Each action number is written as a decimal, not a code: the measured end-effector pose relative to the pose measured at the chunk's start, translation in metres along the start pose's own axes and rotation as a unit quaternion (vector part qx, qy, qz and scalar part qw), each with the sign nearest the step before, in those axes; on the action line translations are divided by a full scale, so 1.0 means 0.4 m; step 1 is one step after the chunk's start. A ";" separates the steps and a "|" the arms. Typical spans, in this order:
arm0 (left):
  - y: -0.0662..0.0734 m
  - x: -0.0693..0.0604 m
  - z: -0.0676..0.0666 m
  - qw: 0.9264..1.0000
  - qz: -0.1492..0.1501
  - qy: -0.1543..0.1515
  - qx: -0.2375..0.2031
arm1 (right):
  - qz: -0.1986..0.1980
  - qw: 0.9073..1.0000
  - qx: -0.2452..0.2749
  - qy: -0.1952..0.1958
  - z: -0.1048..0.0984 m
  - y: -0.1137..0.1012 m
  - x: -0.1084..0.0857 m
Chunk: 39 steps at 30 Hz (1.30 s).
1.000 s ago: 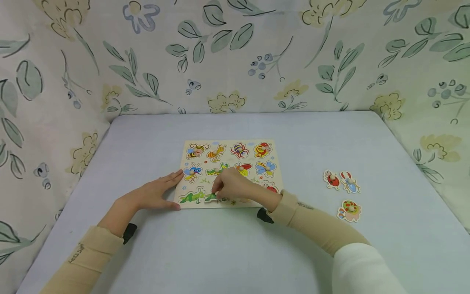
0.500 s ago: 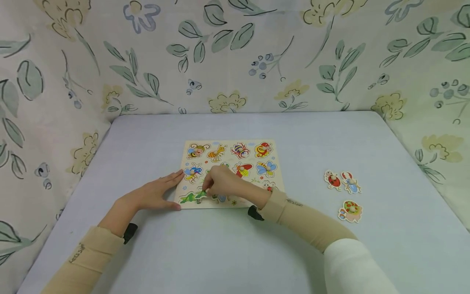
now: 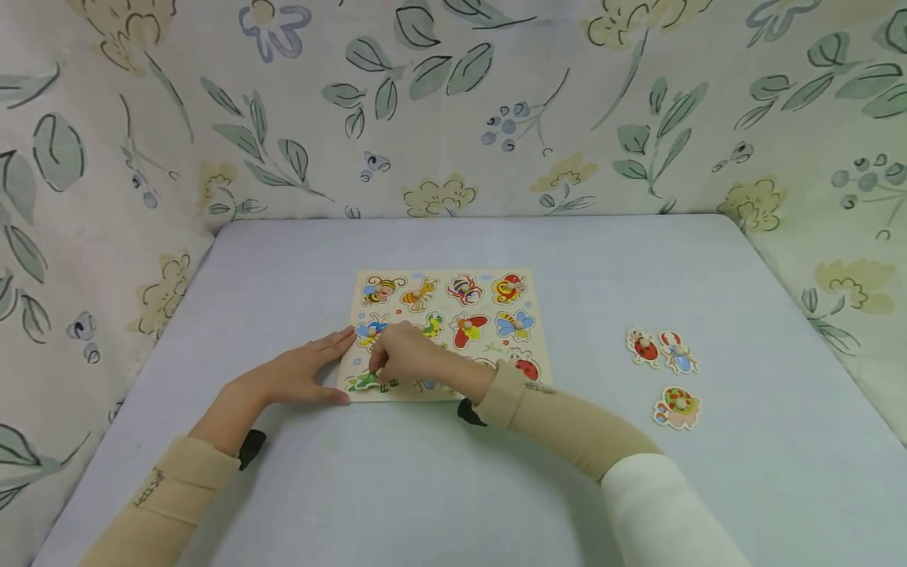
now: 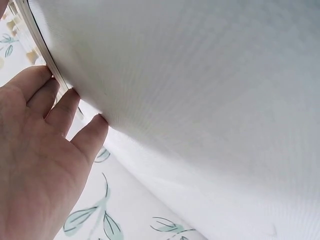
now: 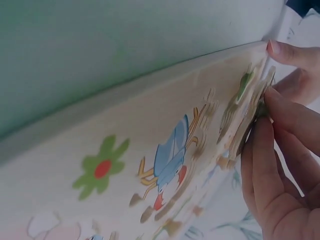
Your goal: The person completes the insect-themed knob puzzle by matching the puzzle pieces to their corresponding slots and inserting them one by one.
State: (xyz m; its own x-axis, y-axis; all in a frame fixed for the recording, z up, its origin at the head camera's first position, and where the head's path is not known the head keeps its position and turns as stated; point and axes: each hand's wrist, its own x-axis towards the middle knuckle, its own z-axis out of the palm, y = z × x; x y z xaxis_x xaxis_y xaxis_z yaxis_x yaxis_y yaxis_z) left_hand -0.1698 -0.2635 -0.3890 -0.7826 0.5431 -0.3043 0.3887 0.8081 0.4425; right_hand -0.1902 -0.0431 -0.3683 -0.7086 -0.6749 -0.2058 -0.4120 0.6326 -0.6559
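Note:
My right hand point(image 3: 411, 354) pinches a green grasshopper puzzle piece point(image 3: 363, 382) at the lower left of a wooden peg puzzle board point(image 3: 397, 397). In the right wrist view this piece point(image 5: 245, 125) is seen edge-on between thumb and fingers, above the printed green shape point(image 5: 245, 85). Whether it lies flush cannot be told. My left hand point(image 3: 298, 374), fingers extended and thumb spread, touches the board's left edge. In the left wrist view the fingertips point(image 4: 100, 122) meet that edge. Several insect pieces, such as a spider point(image 3: 464, 290), sit in the upper rows.
Right of the board lie a ladybug piece point(image 3: 643, 347), a blue beetle piece point(image 3: 678, 352) and a pink piece with a spotted green round point(image 3: 676, 407). On the board's bottom row a printed blue beetle point(image 5: 172, 155) shows. Floral cloth point(image 3: 439, 102) surrounds the white table point(image 3: 397, 488).
My right hand has moved left along the board's bottom row, carrying the grasshopper piece from the middle to the lower left corner. The left hand has stayed in place.

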 end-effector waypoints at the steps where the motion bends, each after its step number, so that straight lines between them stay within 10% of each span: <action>1: 0.001 -0.001 -0.001 1.000 0.002 0.001 0.000 | -0.003 1.000 -0.004 0.000 0.002 -0.001 0.003; 25: 0.006 0.006 -0.004 1.000 0.003 -0.005 -0.006 | 0.017 1.000 -0.017 -0.011 0.032 -0.004 0.030; 39: 0.006 -0.001 -0.006 1.000 -0.013 -0.014 -0.005 | -0.014 0.998 0.031 0.055 0.001 0.025 -0.012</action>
State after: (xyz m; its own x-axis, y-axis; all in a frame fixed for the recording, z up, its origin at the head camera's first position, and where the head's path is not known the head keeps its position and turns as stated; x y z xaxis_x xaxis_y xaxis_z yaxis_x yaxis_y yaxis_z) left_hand -0.1697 -0.2622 -0.3857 -0.7783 0.5282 -0.3395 0.3635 0.8199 0.4422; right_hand -0.1908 -0.0337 -0.3741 -0.7572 -0.6443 -0.1075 -0.3996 0.5870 -0.7041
